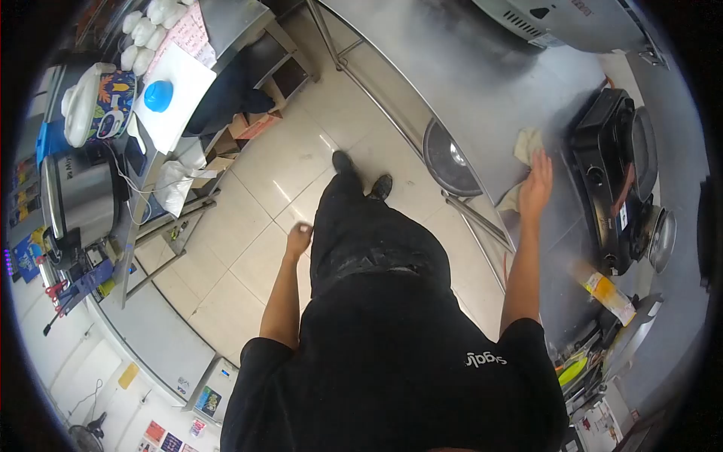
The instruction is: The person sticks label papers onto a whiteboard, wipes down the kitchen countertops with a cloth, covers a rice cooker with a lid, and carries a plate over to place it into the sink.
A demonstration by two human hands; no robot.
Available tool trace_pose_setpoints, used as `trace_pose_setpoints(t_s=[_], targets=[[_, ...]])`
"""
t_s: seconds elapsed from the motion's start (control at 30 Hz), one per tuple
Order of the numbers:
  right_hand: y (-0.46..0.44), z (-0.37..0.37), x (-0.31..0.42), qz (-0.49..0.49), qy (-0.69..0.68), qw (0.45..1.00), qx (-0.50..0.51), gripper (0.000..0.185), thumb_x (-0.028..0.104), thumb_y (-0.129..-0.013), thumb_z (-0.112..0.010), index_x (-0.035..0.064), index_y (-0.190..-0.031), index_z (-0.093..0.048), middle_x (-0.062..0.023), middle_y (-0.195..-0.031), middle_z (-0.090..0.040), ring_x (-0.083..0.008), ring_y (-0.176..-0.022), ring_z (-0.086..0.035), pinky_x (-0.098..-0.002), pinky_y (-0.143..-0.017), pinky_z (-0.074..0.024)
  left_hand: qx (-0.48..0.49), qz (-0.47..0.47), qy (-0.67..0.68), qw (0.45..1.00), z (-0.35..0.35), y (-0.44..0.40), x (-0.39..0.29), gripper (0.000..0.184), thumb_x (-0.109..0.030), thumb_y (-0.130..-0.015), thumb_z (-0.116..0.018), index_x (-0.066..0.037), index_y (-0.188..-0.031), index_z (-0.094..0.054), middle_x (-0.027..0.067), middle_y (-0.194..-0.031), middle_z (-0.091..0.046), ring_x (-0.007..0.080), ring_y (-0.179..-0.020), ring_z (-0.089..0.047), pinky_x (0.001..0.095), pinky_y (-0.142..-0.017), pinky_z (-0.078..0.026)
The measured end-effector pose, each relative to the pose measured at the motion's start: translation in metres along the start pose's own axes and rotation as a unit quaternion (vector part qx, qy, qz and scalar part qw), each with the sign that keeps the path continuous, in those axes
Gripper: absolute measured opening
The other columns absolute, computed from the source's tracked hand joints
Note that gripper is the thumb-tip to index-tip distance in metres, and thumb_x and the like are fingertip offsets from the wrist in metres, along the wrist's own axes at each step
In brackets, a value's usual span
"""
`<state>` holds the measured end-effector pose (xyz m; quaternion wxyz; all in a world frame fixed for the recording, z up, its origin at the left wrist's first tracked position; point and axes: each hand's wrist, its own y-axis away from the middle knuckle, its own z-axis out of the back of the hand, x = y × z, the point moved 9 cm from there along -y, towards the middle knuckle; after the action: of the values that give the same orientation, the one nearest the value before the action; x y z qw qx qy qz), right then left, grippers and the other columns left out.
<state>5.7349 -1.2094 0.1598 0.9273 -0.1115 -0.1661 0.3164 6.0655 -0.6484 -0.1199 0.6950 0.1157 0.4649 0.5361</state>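
Note:
My right hand (535, 185) presses a pale cream cloth (529, 143) onto the steel counter (489, 68). The cloth shows beyond the fingertips and again on the inner side of the palm. Beside my thigh, over the tiled floor, hangs my left hand (299, 239) with its fingers curled; I see nothing in it. To the right of my right hand stands a black portable gas stove (602, 177).
A round dark pan-like object (449, 158) sits below the counter edge. A yellow-labelled bottle (608, 296) and utensils are at lower right. On the left are a table with a white board (177, 90), a blue round item (158, 96) and a silver appliance (83, 196).

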Motion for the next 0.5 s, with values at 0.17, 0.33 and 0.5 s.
trace_pose_setpoints(t_s=[0.17,0.33,0.5], targets=[[0.012,0.005,-0.023,-0.075,0.052,0.996,-0.023,0.042,0.003,-0.09,-0.041,0.0053,-0.13,-0.053,-0.0145,-0.136,-0.049,-0.037,-0.129,-0.04,-0.0422,-0.108,-0.0296,0.055,-0.023,0.094,0.994,-0.025,-0.042,-0.114,0.024,-0.025,-0.087,-0.058,-0.004,-0.097,-0.063,0.013,-0.08,-0.067,0.0215,-0.074,-0.066,0.0334,-0.068,-0.051],[0.013,-0.02,-0.046,-0.077,0.019,0.997,-0.015,0.04,0.004,-0.092,-0.041,-0.0004,-0.131,-0.049,-0.0154,-0.137,-0.048,-0.0305,-0.131,-0.04,-0.0383,-0.11,-0.0279,0.156,-0.117,-0.008,0.981,-0.184,-0.166,-0.097,0.028,-0.029,-0.085,-0.06,-0.004,-0.095,-0.064,0.0193,-0.081,-0.067,0.032,-0.081,-0.067,0.0388,-0.075,-0.051],[0.028,-0.024,-0.083,-0.153,-0.023,0.988,0.03,0.043,0.009,-0.095,-0.042,-0.0028,-0.136,-0.043,-0.0152,-0.14,-0.046,-0.026,-0.13,-0.041,-0.0357,-0.11,-0.0267,0.198,-0.201,-0.093,0.955,-0.43,-0.277,-0.079,0.053,-0.038,-0.081,-0.062,0.0,-0.117,-0.054,0.0223,-0.116,-0.06,0.0376,-0.108,-0.057,0.0433,-0.093,-0.045]])
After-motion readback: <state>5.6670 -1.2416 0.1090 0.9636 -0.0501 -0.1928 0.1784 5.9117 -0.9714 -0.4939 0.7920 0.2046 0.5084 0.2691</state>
